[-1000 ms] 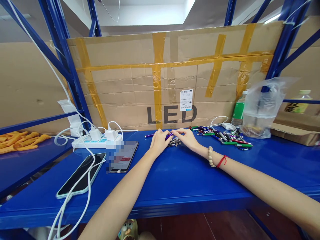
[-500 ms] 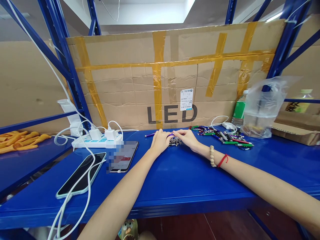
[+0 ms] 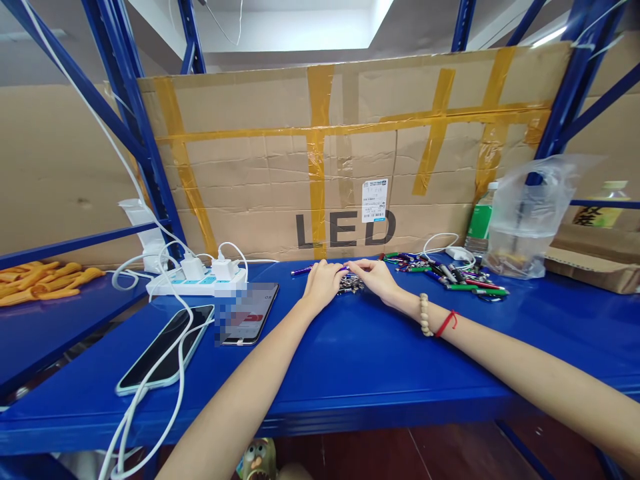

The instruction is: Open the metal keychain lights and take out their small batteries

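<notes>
My left hand (image 3: pixel 323 287) is closed around a shiny purple-blue pen (image 3: pixel 301 271), whose one end sticks out to the left of the knuckles. A bit of purple also shows between the two hands. There my right hand (image 3: pixel 376 279), with a beaded bracelet and a red string on its wrist, pinches the pen's other end between thumb and fingers. Most of the pen is hidden by the left fingers. Right below and between the hands lies a small heap of silvery metal pen parts (image 3: pixel 351 285), partly covered by them.
Right of my hands lies a pile of mixed-colour pens (image 3: pixel 450 273), near a bottle (image 3: pixel 480 220) and a plastic bag (image 3: pixel 520 227). On the left are two phones (image 3: pixel 165 350), white cables and a power strip (image 3: pixel 200 283). A taped cardboard panel (image 3: pixel 250 187) stands behind.
Both hands keep nearly the same grip and place at the pen. The whole view has shifted very slightly.
</notes>
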The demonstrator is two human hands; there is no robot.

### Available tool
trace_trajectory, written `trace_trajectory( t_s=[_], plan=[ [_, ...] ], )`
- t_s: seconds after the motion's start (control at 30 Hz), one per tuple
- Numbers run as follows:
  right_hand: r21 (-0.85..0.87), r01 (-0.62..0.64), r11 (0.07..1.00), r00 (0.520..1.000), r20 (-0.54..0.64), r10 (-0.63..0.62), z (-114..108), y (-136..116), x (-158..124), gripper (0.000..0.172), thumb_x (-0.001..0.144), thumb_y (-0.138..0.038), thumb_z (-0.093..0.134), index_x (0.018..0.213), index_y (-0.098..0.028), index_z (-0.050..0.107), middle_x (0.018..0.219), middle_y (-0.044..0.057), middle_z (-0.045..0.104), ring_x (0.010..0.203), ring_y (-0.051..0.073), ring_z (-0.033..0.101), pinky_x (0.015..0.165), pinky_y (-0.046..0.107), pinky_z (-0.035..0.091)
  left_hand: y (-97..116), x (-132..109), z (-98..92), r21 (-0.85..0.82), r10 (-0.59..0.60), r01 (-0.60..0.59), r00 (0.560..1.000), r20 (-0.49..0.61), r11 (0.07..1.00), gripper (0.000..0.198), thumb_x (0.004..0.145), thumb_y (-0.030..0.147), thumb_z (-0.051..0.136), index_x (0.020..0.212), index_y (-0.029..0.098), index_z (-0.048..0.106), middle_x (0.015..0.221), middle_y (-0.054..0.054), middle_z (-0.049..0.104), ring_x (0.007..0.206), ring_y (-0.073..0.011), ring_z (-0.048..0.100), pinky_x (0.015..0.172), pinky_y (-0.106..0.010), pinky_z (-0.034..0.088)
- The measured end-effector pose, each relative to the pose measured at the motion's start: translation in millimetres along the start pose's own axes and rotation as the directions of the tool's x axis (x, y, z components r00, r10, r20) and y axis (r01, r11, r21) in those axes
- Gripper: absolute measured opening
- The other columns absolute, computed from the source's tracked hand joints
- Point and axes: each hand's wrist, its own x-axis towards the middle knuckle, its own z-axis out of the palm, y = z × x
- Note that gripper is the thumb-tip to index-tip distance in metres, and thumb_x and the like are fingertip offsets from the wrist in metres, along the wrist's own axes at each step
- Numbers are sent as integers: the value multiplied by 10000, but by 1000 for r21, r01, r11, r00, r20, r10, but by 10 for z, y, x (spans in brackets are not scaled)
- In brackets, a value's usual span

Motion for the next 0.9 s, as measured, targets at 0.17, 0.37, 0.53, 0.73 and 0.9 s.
trace_trajectory(
  t_s=[0.17,0.37,0.53,0.73,0.9],
  plan=[
    [-3,16,1000,1000,3,-16,-4,27,18,265,667,-380,597,754,-144,682,814,70,690,800,207,618,751,319,467,17,-15,-26,45,-5,4,1000,26,999,335,887,326,287,947,219,599,862,-17,648,764,-170,488,712,-302,343],
    [-54,83,995,996,-21,-84,0,103,61,285,708,-388,550,784,-143,675,813,66,689,777,201,620,725,310,471,-29,-13,-6,6,-6,6,999,31,1000,291,858,383,362,952,236,595,906,-5,615,842,-161,483,759,-292,340],
    [-110,91,990,995,-39,-96,-11,128,74,304,723,-391,530,779,-128,672,790,81,686,747,201,620,703,304,467,-68,-14,-2,35,25,-28,997,76,999,245,834,384,420,929,238,593,905,-6,581,871,-159,480,767,-289,327],
    [-148,116,982,993,-19,-120,-9,105,57,296,723,-395,536,777,-137,670,786,74,682,729,190,615,691,293,464,-88,-10,3,38,53,-57,993,107,998,189,794,370,499,904,225,548,903,7,580,886,-159,473,752,-282,312],
    [-161,120,980,992,-11,-123,-7,105,52,295,728,-410,528,774,-156,670,787,57,683,734,183,614,694,285,462,-79,-6,-1,47,41,-48,990,138,998,200,815,379,459,888,244,587,869,-1,566,878,-163,465,764,-290,303]
  ],
)
